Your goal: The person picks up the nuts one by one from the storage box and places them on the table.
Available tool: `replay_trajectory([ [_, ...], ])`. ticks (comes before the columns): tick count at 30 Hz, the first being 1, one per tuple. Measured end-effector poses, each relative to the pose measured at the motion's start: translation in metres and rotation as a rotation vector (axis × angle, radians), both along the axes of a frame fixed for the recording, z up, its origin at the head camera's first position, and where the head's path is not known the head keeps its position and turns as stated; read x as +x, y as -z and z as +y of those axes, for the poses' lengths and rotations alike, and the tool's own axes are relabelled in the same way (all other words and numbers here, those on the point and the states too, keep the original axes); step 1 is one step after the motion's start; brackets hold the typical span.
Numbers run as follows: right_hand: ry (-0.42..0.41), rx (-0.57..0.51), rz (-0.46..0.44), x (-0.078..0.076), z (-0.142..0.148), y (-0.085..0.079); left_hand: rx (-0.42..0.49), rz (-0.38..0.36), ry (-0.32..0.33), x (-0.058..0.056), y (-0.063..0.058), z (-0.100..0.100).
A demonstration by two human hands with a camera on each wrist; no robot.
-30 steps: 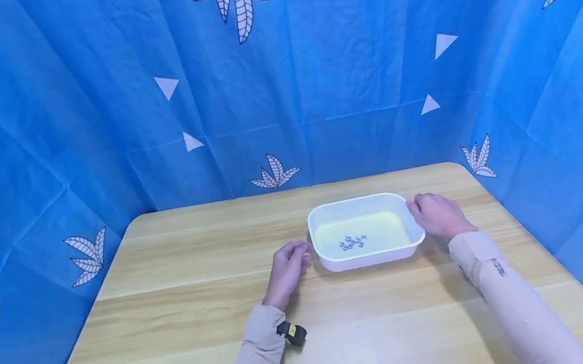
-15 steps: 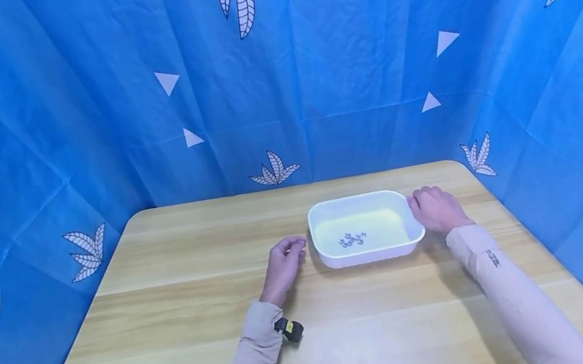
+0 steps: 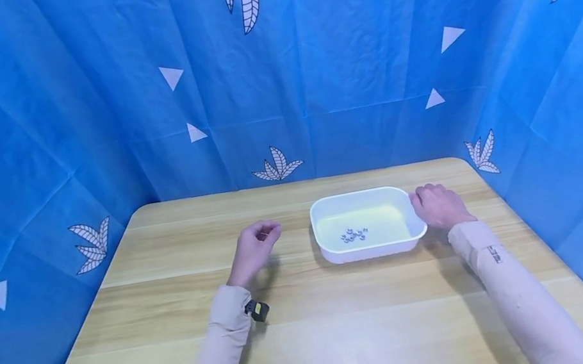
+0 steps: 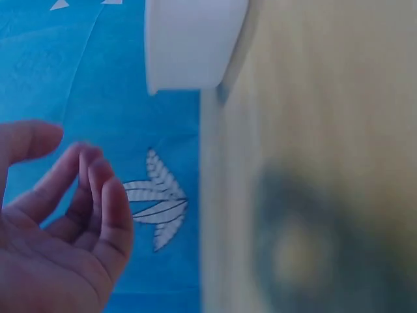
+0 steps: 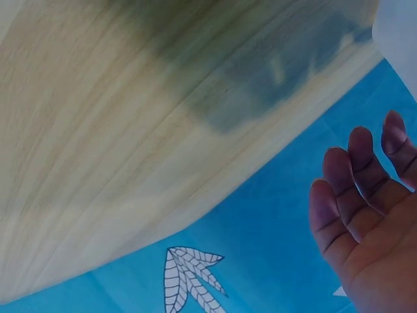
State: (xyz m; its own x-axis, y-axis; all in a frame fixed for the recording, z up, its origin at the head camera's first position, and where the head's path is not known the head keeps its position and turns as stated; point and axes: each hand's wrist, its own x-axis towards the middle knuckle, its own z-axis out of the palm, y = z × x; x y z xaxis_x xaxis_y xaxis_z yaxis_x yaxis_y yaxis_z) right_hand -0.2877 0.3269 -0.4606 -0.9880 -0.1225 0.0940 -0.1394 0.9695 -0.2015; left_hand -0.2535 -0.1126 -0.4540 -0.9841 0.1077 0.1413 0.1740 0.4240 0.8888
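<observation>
A white plastic basin (image 3: 374,251) sits on the wooden table, right of centre. Several small silvery pieces (image 3: 352,236) lie together on its floor; their kind is too small to tell. My left hand (image 3: 253,247) hovers left of the basin, apart from it. Its fingers bend loosely in the left wrist view, with nothing between them and the thumb. My right hand (image 3: 439,207) is at the basin's right end. In the right wrist view its fingers (image 5: 365,176) curl loosely, with a gap to the basin wall (image 5: 399,39); the thumb is out of sight.
The wooden table (image 3: 309,348) has rounded far corners. A blue curtain (image 3: 351,54) with white leaf and triangle prints hangs behind it and along both sides. A small black device (image 3: 257,310) is strapped to the left wrist.
My left hand has moved away from the basin's left end, leftward and slightly up. The right hand stays by the right end. The whole head view has shifted slightly.
</observation>
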Motion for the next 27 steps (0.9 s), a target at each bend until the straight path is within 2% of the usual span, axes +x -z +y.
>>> replay_trajectory([
  [3, 0.003, -0.002, 0.0, -0.001, 0.001, 0.0, -0.077, 0.074, 0.069, -0.007, -0.015, -0.002],
  [7, 0.003, -0.003, 0.001, -0.002, 0.002, 0.0, -0.148, 0.122, 0.158, -0.016, -0.031, 0.006],
  [15, 0.004, 0.028, -0.001, -0.002, 0.001, 0.001, -0.225, 0.102, 0.276, -0.026, -0.054, 0.033],
  [21, 0.006, 0.027, -0.001, -0.002, -0.001, 0.0, -0.28, 0.101, 0.333, -0.03, -0.06, 0.052],
  [27, 0.009, 0.019, -0.005, -0.001, -0.001, 0.001, -0.313, 0.079, 0.373, -0.034, -0.053, 0.067],
])
